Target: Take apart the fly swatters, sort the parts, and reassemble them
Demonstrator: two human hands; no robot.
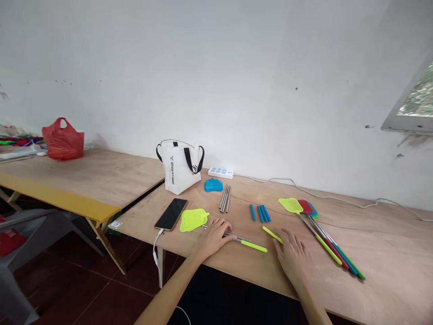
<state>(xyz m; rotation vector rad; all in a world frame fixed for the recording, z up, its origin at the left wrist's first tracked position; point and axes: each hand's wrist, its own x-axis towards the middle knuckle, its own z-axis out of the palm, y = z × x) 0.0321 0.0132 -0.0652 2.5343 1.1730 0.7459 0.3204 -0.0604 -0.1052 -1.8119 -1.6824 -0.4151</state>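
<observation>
Pinning the metal rod [237, 237] flat seems like the trick here. It's round and I reckon it would roll on the table [379, 257], so I'd press down near the bare end and line that end up square with the yellow swatter head [193, 220] lying just beside it.

My left hand [214, 234] lies over the rod with the fingers spread and loose, not wrapped around it, wrist low. My right hand [292, 255] is flat, palm down, holding nothing, with the fingertips right by a loose yellow-green grip [272, 234]. The rod's own green handle [254, 246] sticks out between the two hands.
</observation>
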